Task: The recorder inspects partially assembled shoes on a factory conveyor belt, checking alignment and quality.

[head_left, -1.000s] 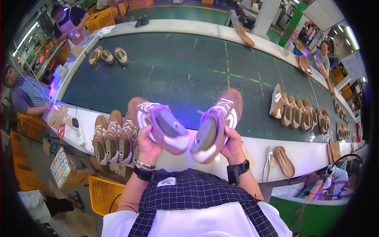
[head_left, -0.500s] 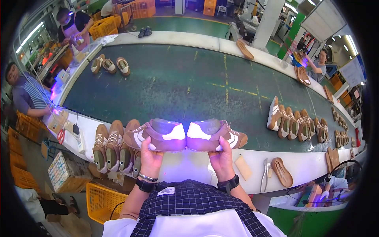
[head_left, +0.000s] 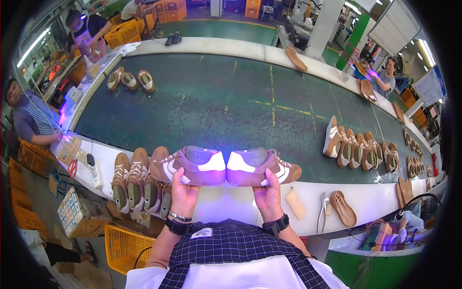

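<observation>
Each hand has a brown shoe with white patches, raised over the near edge of the white surface (head_left: 226, 198). Clock directions take twelve as straight away from the wearer.

The left grip (head_left: 184, 195) is closed on the left-hand shoe (head_left: 197, 176), its thumb pressed against the near side and its fingers curled beneath the sole. That shoe lies at twelve o'clock from the grip, its heel reaching toward one and its toe pointing to nine. The right grip (head_left: 268, 195) pinches the right-hand shoe (head_left: 245, 174) in the same way, thumb on the side, fingers below; the shoe sits at about twelve, its heel toward eleven and its toe pointing to three. The two heels face each other, very close; whether they touch is hard to tell.

At nine to ten o'clock from the left grip, a row of shoes (head_left: 138, 171) stands with toes away, the last partly hidden behind the held one. Three shoes (head_left: 129, 81) lie at eleven on the green belt (head_left: 202, 106). From the right grip, a beige pad (head_left: 295, 203), a metal hand tool (head_left: 323, 212) and a brown sole (head_left: 342, 208) lie between three and four, with more shoes (head_left: 358, 149) at two.
</observation>
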### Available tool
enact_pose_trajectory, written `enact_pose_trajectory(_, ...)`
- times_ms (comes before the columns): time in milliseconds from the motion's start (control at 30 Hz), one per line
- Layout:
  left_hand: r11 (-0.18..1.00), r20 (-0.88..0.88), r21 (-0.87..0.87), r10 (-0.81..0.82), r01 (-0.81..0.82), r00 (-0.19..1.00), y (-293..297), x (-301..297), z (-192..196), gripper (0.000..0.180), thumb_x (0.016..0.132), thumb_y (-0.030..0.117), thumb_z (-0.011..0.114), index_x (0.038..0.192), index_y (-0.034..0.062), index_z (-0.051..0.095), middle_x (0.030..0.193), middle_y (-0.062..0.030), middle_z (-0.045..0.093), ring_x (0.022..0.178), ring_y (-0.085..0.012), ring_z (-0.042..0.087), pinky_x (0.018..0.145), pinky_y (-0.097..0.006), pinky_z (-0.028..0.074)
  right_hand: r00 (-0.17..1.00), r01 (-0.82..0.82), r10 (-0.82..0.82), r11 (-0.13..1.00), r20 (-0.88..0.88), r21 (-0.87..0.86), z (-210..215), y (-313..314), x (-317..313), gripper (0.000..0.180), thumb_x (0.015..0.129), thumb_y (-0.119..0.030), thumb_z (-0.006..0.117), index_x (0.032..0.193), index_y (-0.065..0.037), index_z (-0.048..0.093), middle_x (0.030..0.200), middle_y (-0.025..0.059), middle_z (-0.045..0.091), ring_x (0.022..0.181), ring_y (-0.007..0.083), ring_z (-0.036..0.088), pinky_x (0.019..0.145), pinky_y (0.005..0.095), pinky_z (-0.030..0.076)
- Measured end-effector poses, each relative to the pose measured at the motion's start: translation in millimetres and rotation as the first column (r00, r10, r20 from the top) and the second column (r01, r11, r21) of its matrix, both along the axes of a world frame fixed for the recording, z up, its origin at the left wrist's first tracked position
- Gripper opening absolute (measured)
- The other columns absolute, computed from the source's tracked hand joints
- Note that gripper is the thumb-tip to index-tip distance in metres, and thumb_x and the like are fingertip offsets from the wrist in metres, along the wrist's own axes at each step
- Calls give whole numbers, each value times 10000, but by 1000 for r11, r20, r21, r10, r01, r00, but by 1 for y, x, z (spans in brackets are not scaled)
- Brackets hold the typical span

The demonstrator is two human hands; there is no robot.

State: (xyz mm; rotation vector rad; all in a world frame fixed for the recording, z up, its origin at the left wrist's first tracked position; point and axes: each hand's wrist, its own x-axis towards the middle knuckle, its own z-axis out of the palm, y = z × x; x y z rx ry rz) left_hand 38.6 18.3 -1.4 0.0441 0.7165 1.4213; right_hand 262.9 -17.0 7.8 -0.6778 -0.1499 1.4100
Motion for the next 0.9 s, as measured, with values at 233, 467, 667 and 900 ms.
enact_pose_trajectory(233,999,5,23,-23,23,1000,0,-1,-5,495,814,248,626,1259,89,478,1202,-63,568,1111,-231,542,962,-411,449,1000,22,-22,1000,22,-1,-1,-1,0,551,867,-164,585,1364,-106,355,1308,55,466,1206,203,459,1037,407,377)
enact_pose_trajectory(467,1000,11,1,-16,16,1000,2,0,-5,484,816,236,624,1252,85,479,1203,-62,563,1112,-232,537,960,-414,448,999,26,-25,999,22,-21,0,0,-1,539,870,-169,583,1355,-92,362,1294,64,478,1184,206,479,1023,396,393)
enact_pose_trajectory(667,1000,7,-23,-13,13,1000,2,0,-4,463,827,216,613,1247,79,475,1188,-58,565,1101,-224,539,966,-406,443,1000,17,-16,998,25,-53,-4,2,1,519,875,-173,576,1343,-75,374,1267,67,500,1166,206,494,1011,387,401)
enact_pose_trajectory(900,1000,-81,19,-14,15,997,1,-2,5,428,842,173,593,1239,57,483,1167,-63,573,1079,-216,551,957,-393,446,987,2,5,999,158,-48,-4,0,6,501,868,-185,585,1318,-60,403,1264,64,506,1158,202,497,1005,386,395)
